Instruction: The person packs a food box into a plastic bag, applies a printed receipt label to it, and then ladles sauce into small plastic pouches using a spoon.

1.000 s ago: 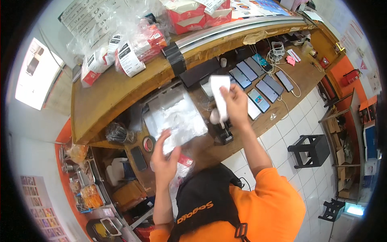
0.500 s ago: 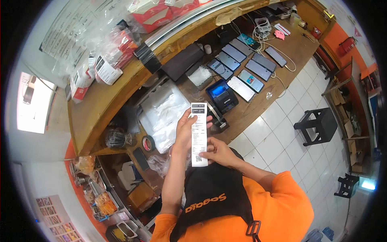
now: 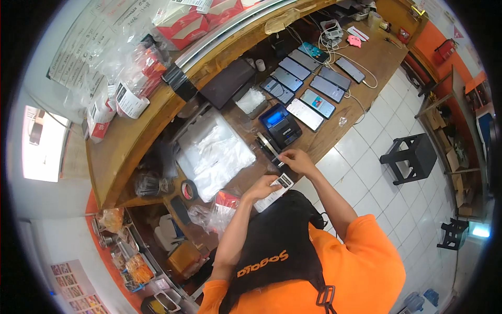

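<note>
My left hand (image 3: 263, 188) is closed on a white printed receipt (image 3: 284, 181), which lies tilted low in front of my black apron. My right hand (image 3: 299, 161) reaches to the front end of a black tape dispenser (image 3: 267, 148) at the counter's near edge. Its thumb and fingers pinch the tape there, though the strip itself hardly shows. Just beyond stands a small black-and-blue receipt printer (image 3: 281, 125). Left of my left hand is a red box in clear plastic (image 3: 227, 200).
Several phones (image 3: 306, 114) lie in rows on the wooden counter (image 3: 361, 99), with white cables among them. White plastic bags (image 3: 214, 157) fill a tray to the left. A tape roll (image 3: 189, 190) sits nearby. Bagged packages (image 3: 130, 99) stand on the raised ledge. A black stool (image 3: 410, 157) is on the tiled floor.
My right hand has let go of the receipt and moved up to the tape dispenser. My left hand has lowered the receipt and turned it aslant. The red box now shows.
</note>
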`<action>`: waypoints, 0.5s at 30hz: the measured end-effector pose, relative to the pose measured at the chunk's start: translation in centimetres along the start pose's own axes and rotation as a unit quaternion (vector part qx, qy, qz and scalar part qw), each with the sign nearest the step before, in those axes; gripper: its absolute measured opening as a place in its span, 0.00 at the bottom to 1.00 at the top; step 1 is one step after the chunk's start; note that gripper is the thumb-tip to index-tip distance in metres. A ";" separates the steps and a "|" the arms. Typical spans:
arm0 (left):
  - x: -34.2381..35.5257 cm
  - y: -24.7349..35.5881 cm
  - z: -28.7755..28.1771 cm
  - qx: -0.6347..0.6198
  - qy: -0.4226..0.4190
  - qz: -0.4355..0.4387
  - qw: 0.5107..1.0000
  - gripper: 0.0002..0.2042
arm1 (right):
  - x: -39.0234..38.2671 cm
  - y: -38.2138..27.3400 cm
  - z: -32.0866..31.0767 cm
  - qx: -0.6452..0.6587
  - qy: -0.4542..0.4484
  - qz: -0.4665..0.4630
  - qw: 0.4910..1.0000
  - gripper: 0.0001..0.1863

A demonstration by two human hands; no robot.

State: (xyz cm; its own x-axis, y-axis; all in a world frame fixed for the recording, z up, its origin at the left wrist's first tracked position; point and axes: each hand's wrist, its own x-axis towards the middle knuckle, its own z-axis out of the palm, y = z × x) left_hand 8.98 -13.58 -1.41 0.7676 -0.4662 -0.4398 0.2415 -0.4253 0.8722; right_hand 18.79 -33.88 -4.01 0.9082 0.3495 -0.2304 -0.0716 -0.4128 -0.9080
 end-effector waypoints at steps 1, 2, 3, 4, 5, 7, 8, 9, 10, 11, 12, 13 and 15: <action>0.6 -0.8 0.6 -0.088 0.013 -0.016 0.996 0.12 | 0.4 -0.2 -0.2 -0.062 -0.020 0.011 0.998 0.19; 1.2 -1.5 1.2 -0.178 0.018 -0.057 0.982 0.12 | 0.7 -0.3 -0.3 -0.060 -0.019 0.007 0.998 0.19; 1.8 -2.1 1.6 -0.175 0.023 -0.032 0.984 0.12 | 0.8 -0.4 -0.3 -0.032 -0.049 0.049 0.997 0.17; 2.4 -2.6 1.9 -0.177 0.055 -0.010 0.983 0.12 | 0.9 -0.4 -0.3 0.001 -0.074 0.077 0.994 0.15; 2.8 -2.9 2.2 -0.191 0.085 0.007 0.978 0.12 | 0.7 -0.4 -0.2 -0.004 -0.076 0.091 0.993 0.15; 3.4 -3.3 2.6 -0.211 0.083 0.015 0.974 0.13 | -0.5 -0.1 0.5 -0.041 0.036 -0.047 0.997 0.15; 3.6 -3.4 2.8 -0.183 0.091 0.007 0.979 0.13 | -1.4 0.1 0.6 -0.044 0.035 -0.048 0.997 0.15; 3.7 -3.5 2.8 -0.160 0.102 -0.016 0.982 0.14 | -2.6 0.4 0.8 -0.017 0.092 -0.079 0.992 0.15; 3.8 -3.6 2.9 -0.160 0.102 0.000 0.982 0.14 | -3.7 0.6 0.8 0.023 0.136 -0.074 0.988 0.16; 3.8 -3.6 2.9 -0.175 0.111 0.012 0.978 0.14 | -5.1 1.0 0.4 0.009 0.145 -0.109 0.983 0.16; 3.7 -3.6 2.9 -0.188 0.103 -0.001 0.977 0.15 | -6.9 1.5 -0.3 -0.020 0.107 -0.072 0.992 0.16; 3.6 -3.5 2.9 -0.189 0.120 0.019 0.974 0.15 | -8.5 1.9 -1.0 -0.037 0.072 -0.055 0.995 0.17; 3.6 -3.3 2.9 -0.247 0.068 -0.013 0.966 0.16 | -10.7 2.8 -2.2 -0.090 0.025 -0.007 0.996 0.18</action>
State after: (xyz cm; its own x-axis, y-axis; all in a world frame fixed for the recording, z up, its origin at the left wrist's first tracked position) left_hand 9.23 -16.11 -6.46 0.8200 -0.3398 -0.4605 0.4906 0.0031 0.8714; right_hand 9.80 -40.64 -3.30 0.9280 0.3162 -0.1971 0.0119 -0.5540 -0.8324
